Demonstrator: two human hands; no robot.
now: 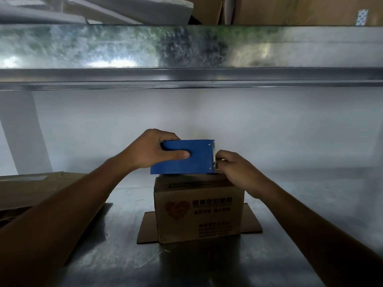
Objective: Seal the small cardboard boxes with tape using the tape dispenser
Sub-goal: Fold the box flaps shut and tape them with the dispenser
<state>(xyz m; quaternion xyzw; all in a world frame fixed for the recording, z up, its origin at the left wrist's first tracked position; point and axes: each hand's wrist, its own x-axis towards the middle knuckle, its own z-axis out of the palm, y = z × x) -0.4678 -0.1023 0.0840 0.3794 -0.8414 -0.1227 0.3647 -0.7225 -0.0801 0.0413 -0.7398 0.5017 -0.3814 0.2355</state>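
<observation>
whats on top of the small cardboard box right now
The blue tape dispenser, gripped by the left hand, is over the cardboard box; the right hand pinches at the dispenser's end. The box's top flaps are mostly hidden beneath them.

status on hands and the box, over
Left hand grips the blue tape dispenser just above the small cardboard box. Right hand pinches at the dispenser's right end, tape itself hard to see. Nothing seen blocking.

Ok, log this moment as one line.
left hand: grips dispenser | right hand: pinches its blade end | box: upright below dispenser
</observation>
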